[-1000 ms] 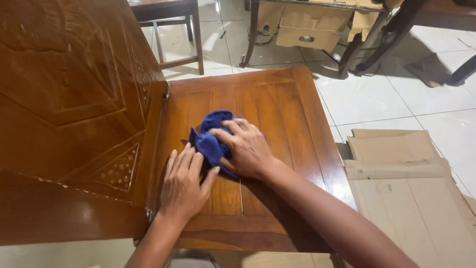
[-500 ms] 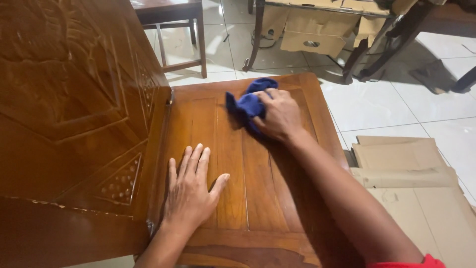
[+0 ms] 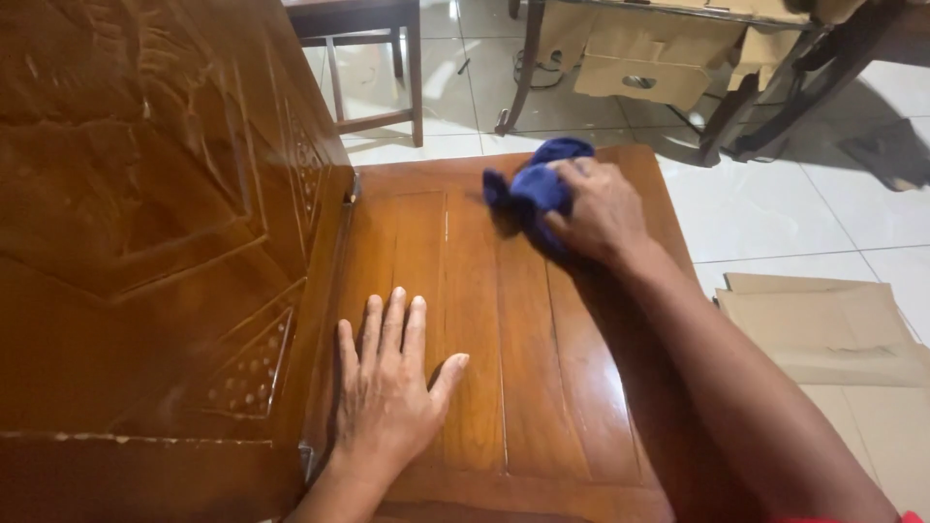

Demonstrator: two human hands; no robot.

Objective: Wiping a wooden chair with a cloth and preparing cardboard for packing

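A: What does my right hand hold?

B: My right hand is closed over a bunched blue cloth, pressing it onto the wooden seat panel. The cloth sticks out past my fingertips, toward the far edge of the panel.

A: And my left hand?

B: It lies flat on the same panel, palm down, holding nothing, with all 5 fingers spread and the thumb out to the right. It sits nearer to me than the right hand, and the 2 hands are well apart.

A: What lies around the hands?

B: Just left of my left hand rises a carved wooden backrest, meeting the seat panel along its left edge. To the right of my right forearm, flattened cardboard sheets lie on the white tiled floor. Beyond my right hand stands a cardboard box under a dark frame, and beyond the backrest a dark wooden stool.
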